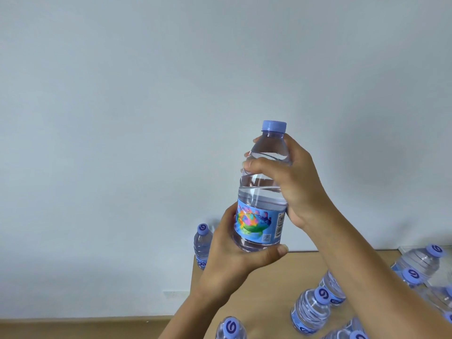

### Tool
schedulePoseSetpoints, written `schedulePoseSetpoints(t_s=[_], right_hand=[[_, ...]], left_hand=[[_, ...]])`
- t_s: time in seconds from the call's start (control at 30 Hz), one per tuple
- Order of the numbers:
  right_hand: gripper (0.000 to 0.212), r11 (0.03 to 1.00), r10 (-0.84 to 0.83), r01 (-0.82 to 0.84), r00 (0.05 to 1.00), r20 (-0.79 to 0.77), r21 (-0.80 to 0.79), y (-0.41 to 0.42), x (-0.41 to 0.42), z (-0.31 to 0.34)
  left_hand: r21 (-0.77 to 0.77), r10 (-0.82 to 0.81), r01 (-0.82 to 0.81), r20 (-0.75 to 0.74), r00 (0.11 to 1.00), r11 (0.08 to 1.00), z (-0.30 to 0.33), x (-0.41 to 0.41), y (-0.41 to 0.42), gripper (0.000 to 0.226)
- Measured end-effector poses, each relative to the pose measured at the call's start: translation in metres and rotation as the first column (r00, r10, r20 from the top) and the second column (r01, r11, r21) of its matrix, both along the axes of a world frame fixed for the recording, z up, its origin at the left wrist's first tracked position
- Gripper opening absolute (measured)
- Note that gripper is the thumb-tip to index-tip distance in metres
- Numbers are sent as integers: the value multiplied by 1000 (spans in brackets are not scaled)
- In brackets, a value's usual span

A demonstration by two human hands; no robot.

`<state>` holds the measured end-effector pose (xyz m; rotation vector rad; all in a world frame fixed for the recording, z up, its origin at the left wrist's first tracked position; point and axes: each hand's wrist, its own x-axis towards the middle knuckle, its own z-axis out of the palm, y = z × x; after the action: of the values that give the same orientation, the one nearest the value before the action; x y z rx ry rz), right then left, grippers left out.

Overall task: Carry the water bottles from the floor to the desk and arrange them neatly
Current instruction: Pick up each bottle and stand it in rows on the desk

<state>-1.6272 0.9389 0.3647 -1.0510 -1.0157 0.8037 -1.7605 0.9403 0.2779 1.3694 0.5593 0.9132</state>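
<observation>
At the far left corner of the desk (269, 285) one capped bottle (203, 245) stands alone, right at the edge; a brush from a passing forearm could likely send it off the side. Just right of it, the left hand (230, 248) cups the base of the held bottle (263, 189), its fingers (276, 252) curled under and round the bottom. The bottle is up in the air above the desk, upright with a slight lean, cap on. The right hand (291, 177) grasps it round the shoulder, thumb across the front. The grip looks firm, so a drop seems unlikely unless one hand lets go too soon.

Further right the standing bottles (311, 311) are scattered loosely, not in rows. Lowering the held one among them risks knocking a neighbour over, I'd say, since the right forearm passes closely above them.
</observation>
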Motion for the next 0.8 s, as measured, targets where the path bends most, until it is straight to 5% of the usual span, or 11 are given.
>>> schedulePoseSetpoints(t_s=[0.23,0.4,0.53,0.8], right_hand=[[42,973,228,-226,973,-40,49,2,10,6],[32,998,12,-19,992,128,56,1,-1,5],[33,990,-135,131,987,86,50,2,-13,-2],[30,999,14,-13,1000,-15,43,5,-2,4]], left_hand=[[10,-93,93,-12,996,996,4,-5,6,58],[84,94,-91,-28,995,992,1,0,3,57],[173,220,-208,-54,974,963,0,3,0,61],[125,93,-85,-65,994,989,6,-2,6,68]])
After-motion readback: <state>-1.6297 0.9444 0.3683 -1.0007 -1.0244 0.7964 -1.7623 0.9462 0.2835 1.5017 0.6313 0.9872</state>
